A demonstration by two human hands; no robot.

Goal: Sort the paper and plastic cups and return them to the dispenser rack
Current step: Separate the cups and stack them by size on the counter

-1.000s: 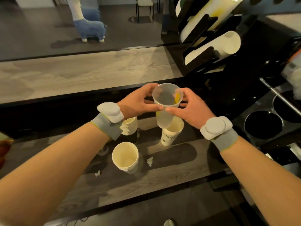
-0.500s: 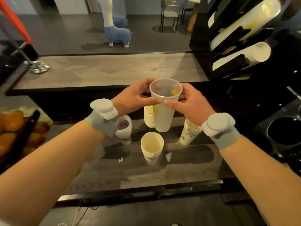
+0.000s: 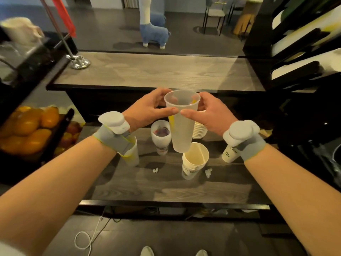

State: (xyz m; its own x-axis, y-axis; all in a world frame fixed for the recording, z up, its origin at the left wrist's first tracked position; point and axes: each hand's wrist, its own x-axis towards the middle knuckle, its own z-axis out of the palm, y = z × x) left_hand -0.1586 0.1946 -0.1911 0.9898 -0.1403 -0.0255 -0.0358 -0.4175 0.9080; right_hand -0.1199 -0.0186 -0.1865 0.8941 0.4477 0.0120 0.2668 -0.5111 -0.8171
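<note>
A tall clear plastic cup stack (image 3: 181, 126) is held upright above the lower counter, gripped near its rim by my left hand (image 3: 147, 109) and my right hand (image 3: 210, 113) from either side. Below it stand a stack of paper cups (image 3: 194, 160), a frosted plastic cup with a purple print (image 3: 160, 134), another plastic cup with yellow marks (image 3: 131, 156) partly behind my left wrist, a ribbed stack of paper cups (image 3: 200, 129) and a printed paper cup (image 3: 229, 154) by my right wrist. The black dispenser rack (image 3: 295, 47) with cup stacks stands at the upper right.
A basket of oranges and apples (image 3: 31, 130) sits at the left. A raised wooden counter (image 3: 151, 71) runs behind, with a chrome pole base (image 3: 78, 61) on it. Small paper scraps (image 3: 208, 171) lie on the lower counter. A white cable (image 3: 86, 239) lies on the floor.
The view has swung left, so the rack has slid toward the right edge and the fruit basket came into sight. Both hands still hold the clear cup stack above the counter.
</note>
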